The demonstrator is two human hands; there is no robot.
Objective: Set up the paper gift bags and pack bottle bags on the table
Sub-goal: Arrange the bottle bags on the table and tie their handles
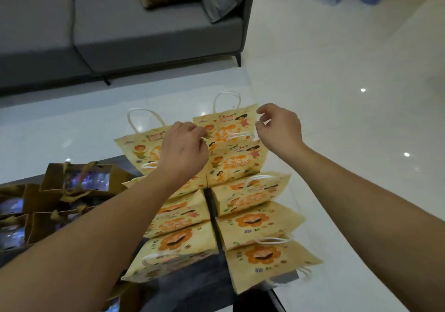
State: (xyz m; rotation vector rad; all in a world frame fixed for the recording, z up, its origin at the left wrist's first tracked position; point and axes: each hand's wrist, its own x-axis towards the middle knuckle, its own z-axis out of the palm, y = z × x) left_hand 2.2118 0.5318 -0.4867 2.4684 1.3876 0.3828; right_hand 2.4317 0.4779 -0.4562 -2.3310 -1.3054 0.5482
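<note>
**A:** What am I looking at on the body side?

**B:** From my feed, two bare forearms, nothing else of the person. Left hand (184, 150) and right hand (280, 128) are both bare: no gloves or rings that I can make out.

**A:** Sleeves? Watch?

**B:** No sleeve edge in view back from the fingers on either arm; bare right to the frame border. Wrists behind the fingers carry no strap or band.

**A:** Nails?

**B:** Too small and blurred to tell.
</note>
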